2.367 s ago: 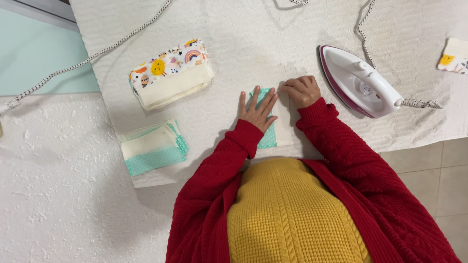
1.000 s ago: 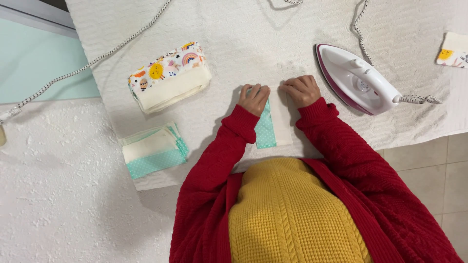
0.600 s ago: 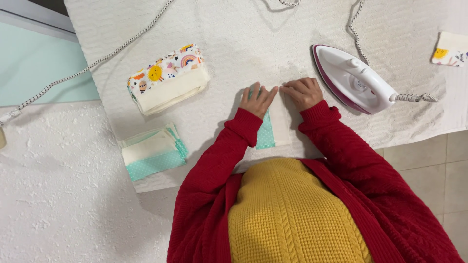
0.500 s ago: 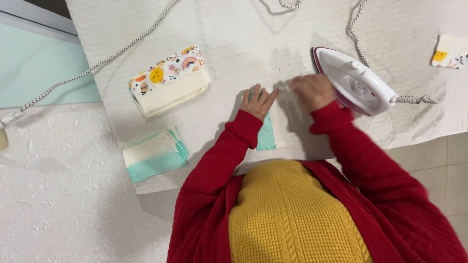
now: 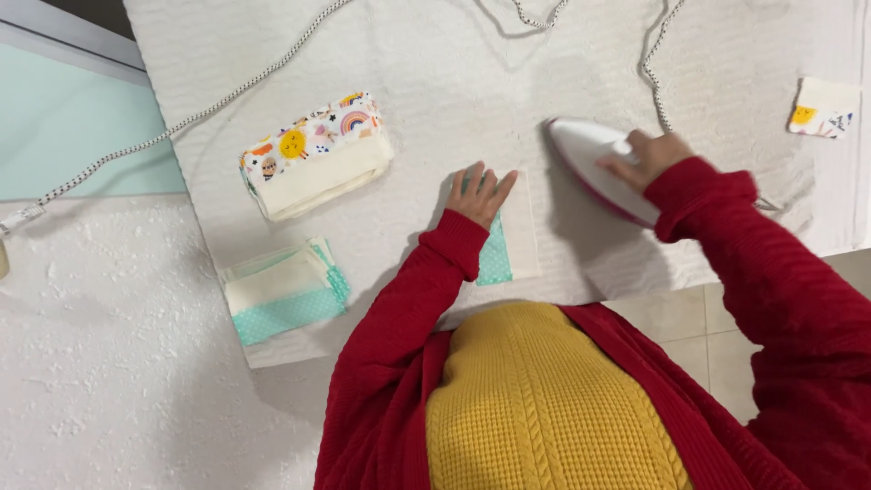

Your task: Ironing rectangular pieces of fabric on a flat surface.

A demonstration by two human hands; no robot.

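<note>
My left hand (image 5: 481, 193) lies flat, fingers spread, on the far end of a small folded fabric piece (image 5: 508, 245), cream on the right with a teal dotted strip on the left. It rests on a white towel (image 5: 454, 82) that covers the work surface. My right hand (image 5: 650, 156) grips the handle of a white and magenta iron (image 5: 590, 163), which stands just right of the fabric piece with its tip pointing left and away. The hand hides most of the iron's handle.
A stack of cream pieces with cartoon-print edges (image 5: 316, 154) lies to the far left. A stack of cream and teal dotted pieces (image 5: 286, 290) sits at the towel's near left. One printed piece (image 5: 821, 109) lies far right. Braided cords (image 5: 181, 122) cross the towel. Tiled floor (image 5: 689, 336) lies below right.
My right hand left the fabric piece, moved right and closed on the iron's handle; the iron has shifted left toward the piece. My left hand opened flat and stayed on the fabric.
</note>
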